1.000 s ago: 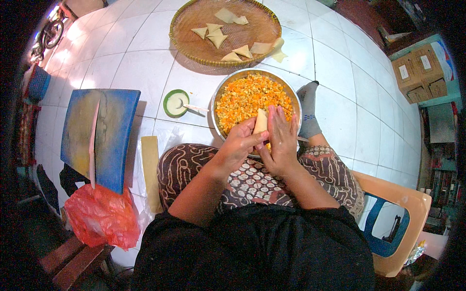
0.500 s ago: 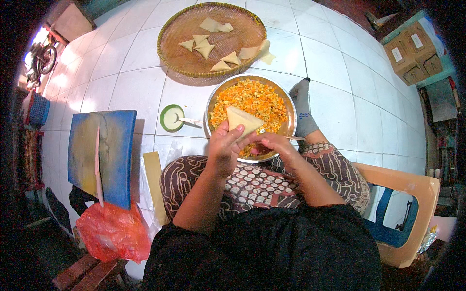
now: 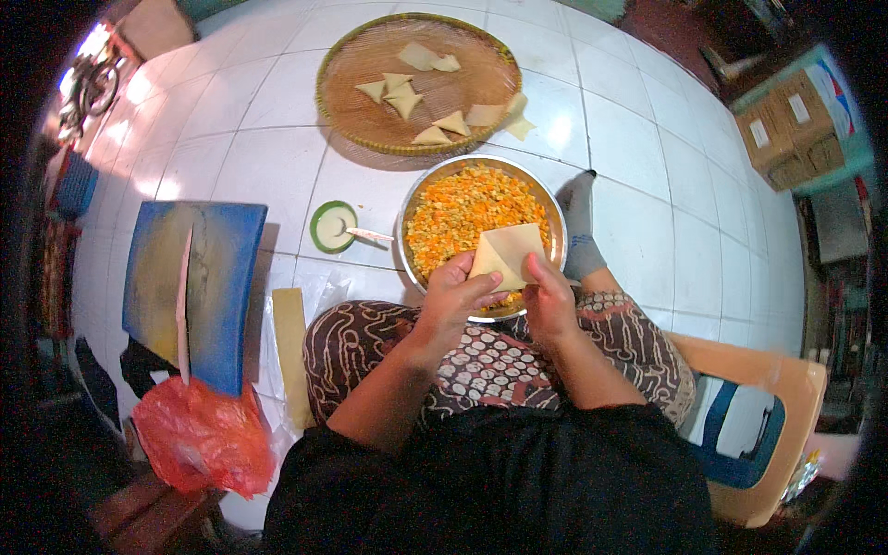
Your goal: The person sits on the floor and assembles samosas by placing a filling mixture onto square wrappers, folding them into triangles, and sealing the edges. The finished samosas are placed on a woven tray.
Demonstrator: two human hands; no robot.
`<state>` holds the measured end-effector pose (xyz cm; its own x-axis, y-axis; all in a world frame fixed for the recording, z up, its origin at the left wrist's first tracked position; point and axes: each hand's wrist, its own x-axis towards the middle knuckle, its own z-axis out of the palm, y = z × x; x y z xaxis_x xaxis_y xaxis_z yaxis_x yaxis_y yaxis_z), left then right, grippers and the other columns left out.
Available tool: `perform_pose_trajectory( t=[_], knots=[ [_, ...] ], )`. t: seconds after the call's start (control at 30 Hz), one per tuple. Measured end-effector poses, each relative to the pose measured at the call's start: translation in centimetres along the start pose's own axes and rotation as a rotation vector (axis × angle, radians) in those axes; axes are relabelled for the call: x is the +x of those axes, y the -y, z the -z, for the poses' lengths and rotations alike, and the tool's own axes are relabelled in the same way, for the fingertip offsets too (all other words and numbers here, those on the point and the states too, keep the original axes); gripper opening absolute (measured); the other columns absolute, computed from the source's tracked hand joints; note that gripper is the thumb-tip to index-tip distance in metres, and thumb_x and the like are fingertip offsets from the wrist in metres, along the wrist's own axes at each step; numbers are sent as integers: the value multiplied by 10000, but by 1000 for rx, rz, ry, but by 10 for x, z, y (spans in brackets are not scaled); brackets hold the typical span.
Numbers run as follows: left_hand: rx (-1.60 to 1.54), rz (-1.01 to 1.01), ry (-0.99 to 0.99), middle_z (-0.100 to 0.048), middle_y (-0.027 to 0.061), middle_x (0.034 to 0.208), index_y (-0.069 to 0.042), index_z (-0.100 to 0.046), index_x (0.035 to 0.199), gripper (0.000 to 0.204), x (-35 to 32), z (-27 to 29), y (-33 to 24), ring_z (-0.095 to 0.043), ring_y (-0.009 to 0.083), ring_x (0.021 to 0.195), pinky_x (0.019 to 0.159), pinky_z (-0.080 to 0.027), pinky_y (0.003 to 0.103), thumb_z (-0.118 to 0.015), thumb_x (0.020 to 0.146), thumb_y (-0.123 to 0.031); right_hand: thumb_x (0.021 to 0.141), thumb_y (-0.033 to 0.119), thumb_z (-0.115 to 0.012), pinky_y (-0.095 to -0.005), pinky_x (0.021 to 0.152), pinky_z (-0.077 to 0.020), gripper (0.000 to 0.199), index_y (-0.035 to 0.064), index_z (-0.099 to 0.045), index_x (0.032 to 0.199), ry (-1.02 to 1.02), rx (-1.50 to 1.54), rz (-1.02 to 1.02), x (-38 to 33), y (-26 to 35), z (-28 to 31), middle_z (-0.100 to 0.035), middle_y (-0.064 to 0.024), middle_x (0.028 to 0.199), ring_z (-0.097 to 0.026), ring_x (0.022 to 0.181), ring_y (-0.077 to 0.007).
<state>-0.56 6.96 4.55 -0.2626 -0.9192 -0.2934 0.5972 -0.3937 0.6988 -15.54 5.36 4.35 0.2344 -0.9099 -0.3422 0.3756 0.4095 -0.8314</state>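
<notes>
Between both hands I hold a partly folded pastry wrapper (image 3: 508, 257), pale and thin, above the near side of a metal bowl (image 3: 404, 242). My left hand (image 3: 457, 292) grips its left side, thumb on top. My right hand (image 3: 549, 298) pinches its right side between thumb and fingers. Any filling inside the wrapper is hidden. Orange and pale-yellow diced filling (image 3: 472, 205) fills the bowl. To its left stands a small green-rimmed bowl (image 3: 315, 227) of white paste with a light-handled spoon (image 3: 372, 235) in it.
Beyond the metal bowl lies a round woven tray (image 3: 356, 120) with several folded triangles (image 3: 404, 100) and loose wrappers. At left are a blue-edged board (image 3: 242, 305), a knife (image 3: 183, 314), a red plastic bag (image 3: 205, 439) and a strip of wrappers (image 3: 291, 342). A tan plastic stool (image 3: 786, 379) is at right.
The folded wrapper has moved right and been turned, its right part now raised and opened out. My right hand has come up from the filling to grip it.
</notes>
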Motion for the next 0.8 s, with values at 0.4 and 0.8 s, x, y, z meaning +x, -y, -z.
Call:
perform_pose_trajectory(
  t=[0.4,0.8],
  knots=[
    [79,-244,242,-500,71,1162,18,-366,1267,501,-32,-10,-26,-464,131,1072,900,-372,259,-550,833,-149,870,435,-343,-554,1034,11,728,-53,-129,1366,240,-1468,1028,-23,20,-47,-198,-246,1405,-151,1323,-373],
    [-249,-457,259,-496,99,1213,16,-401,1238,509,-107,51,-114,-458,172,1132,986,-313,311,-533,826,-252,845,469,-408,-599,1023,1,725,-1,-215,1362,573,-1508,1400,0,9,-167,-283,-217,1380,-192,1311,-379]
  ],
)
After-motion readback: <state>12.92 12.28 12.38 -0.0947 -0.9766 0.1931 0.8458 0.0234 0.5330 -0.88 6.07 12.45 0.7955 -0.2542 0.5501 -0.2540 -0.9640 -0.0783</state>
